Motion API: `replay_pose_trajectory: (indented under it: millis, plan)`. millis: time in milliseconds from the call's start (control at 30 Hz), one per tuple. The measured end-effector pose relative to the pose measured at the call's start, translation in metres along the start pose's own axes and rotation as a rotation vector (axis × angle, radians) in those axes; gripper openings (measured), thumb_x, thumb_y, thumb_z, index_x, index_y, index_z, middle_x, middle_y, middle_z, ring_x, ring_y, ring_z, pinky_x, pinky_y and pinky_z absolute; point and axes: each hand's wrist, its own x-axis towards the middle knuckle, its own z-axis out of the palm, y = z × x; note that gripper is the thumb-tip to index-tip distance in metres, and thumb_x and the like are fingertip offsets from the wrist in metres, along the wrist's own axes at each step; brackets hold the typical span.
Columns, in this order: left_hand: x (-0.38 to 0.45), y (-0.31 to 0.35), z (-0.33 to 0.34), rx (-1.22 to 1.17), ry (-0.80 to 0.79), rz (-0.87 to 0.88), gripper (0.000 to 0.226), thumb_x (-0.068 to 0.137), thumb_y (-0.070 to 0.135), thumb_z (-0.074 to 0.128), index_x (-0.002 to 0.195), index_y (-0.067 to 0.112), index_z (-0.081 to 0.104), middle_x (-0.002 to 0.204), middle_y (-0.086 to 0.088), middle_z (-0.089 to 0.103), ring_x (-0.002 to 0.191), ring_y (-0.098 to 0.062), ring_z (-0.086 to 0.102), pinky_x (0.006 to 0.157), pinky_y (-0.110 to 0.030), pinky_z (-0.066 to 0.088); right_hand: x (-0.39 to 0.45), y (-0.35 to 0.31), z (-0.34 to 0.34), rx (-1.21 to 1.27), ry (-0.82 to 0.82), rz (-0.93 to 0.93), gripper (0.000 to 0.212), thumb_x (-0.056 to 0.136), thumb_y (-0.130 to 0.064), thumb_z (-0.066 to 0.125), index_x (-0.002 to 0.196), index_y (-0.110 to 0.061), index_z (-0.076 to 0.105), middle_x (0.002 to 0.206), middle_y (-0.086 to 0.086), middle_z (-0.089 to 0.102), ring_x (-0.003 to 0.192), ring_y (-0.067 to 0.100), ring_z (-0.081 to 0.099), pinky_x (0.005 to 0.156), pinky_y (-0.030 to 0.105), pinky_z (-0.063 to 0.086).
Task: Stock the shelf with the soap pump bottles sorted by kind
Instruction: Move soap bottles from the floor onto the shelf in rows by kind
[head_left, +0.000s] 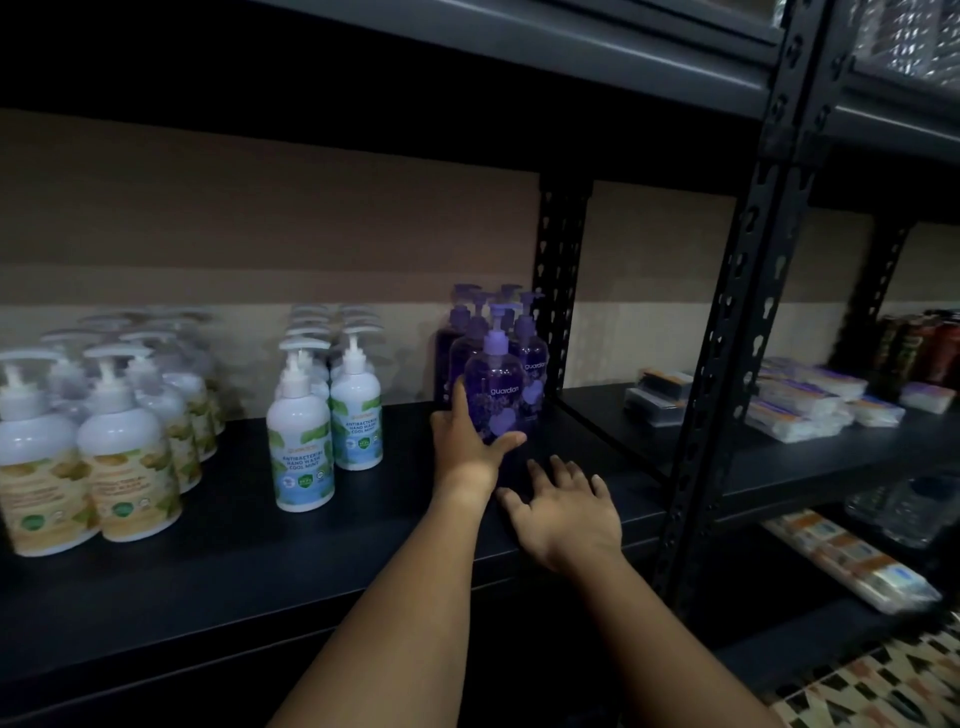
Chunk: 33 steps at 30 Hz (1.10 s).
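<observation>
A dark shelf board (234, 561) carries three groups of pump bottles. White bottles with yellow labels (127, 452) stand at the left. White bottles with blue-green mint labels (301, 441) stand in the middle. Purple bottles (530, 343) cluster at the right beside a rack post. My left hand (470, 441) grips the front purple bottle (498, 389) low on its body, thumb under its front and fingers on its left side. The bottle stands upright on the shelf. My right hand (563, 514) rests flat on the shelf just in front of it, fingers spread, holding nothing.
A perforated black post (558, 291) stands right behind the purple group; a second post (737, 312) rises at the front right. The neighbouring bay holds flat white packets (800, 405) and dark bottles (924, 348). More packets lie on the shelf below. Another shelf hangs overhead.
</observation>
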Motion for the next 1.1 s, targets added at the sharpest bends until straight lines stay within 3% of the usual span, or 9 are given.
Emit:
replay_pose_trajectory:
  millis: [367, 600, 733, 933, 1100]
  plan:
    - [0.0013, -0.0013, 0.0039, 0.069, 0.004, 0.011, 0.109, 0.079, 0.033, 0.088, 0.163, 0.035, 0.018, 0.152, -0.014, 0.036, 0.138, -0.032, 0.043, 0.110, -0.044, 0.041, -0.0009, 0.0010, -0.0017, 0.003, -0.007, -0.005, 0.075, 0.101, -0.067, 0.016, 0.165, -0.027, 0.014, 0.173, 0.005, 0.006, 0.159, 0.023, 0.002, 0.128, 0.047, 0.001]
    - [0.0030, -0.0037, 0.0028, 0.043, 0.009, 0.010, 0.109, 0.075, 0.033, 0.091, 0.161, 0.031, 0.025, 0.150, -0.010, 0.039, 0.137, -0.029, 0.045, 0.109, -0.040, 0.041, -0.0004, 0.0006, -0.0006, 0.012, 0.007, -0.008, 0.076, 0.100, -0.068, 0.016, 0.164, -0.027, 0.015, 0.173, 0.005, 0.007, 0.159, 0.022, 0.003, 0.128, 0.046, 0.002]
    - [0.0018, -0.0051, -0.0002, 0.019, 0.013, 0.013, 0.098, 0.076, 0.017, 0.089, 0.156, 0.030, 0.035, 0.144, -0.007, 0.045, 0.135, -0.026, 0.047, 0.106, -0.032, 0.039, -0.0012, 0.0005, -0.0010, 0.009, 0.010, -0.008, 0.076, 0.100, -0.068, 0.017, 0.164, -0.027, 0.015, 0.173, 0.005, 0.008, 0.159, 0.022, 0.003, 0.128, 0.046, 0.002]
    - [0.0019, -0.0044, 0.0010, 0.003, 0.023, 0.004, 0.093, 0.074, 0.013, 0.090, 0.152, 0.027, 0.040, 0.142, -0.005, 0.046, 0.132, -0.024, 0.049, 0.104, -0.031, 0.041, -0.0013, 0.0010, -0.0011, 0.011, 0.015, -0.011, 0.076, 0.100, -0.068, 0.017, 0.164, -0.027, 0.016, 0.172, 0.006, 0.009, 0.159, 0.023, 0.005, 0.128, 0.047, 0.003]
    - [0.0010, -0.0048, -0.0016, 0.016, 0.015, -0.006, 0.103, 0.070, 0.015, 0.094, 0.155, 0.026, 0.037, 0.146, -0.006, 0.044, 0.136, -0.025, 0.047, 0.108, -0.035, 0.041, -0.0024, 0.0012, -0.0002, 0.024, 0.030, -0.008, 0.076, 0.100, -0.068, 0.018, 0.164, -0.027, 0.017, 0.172, 0.006, 0.011, 0.159, 0.023, 0.006, 0.128, 0.046, 0.004]
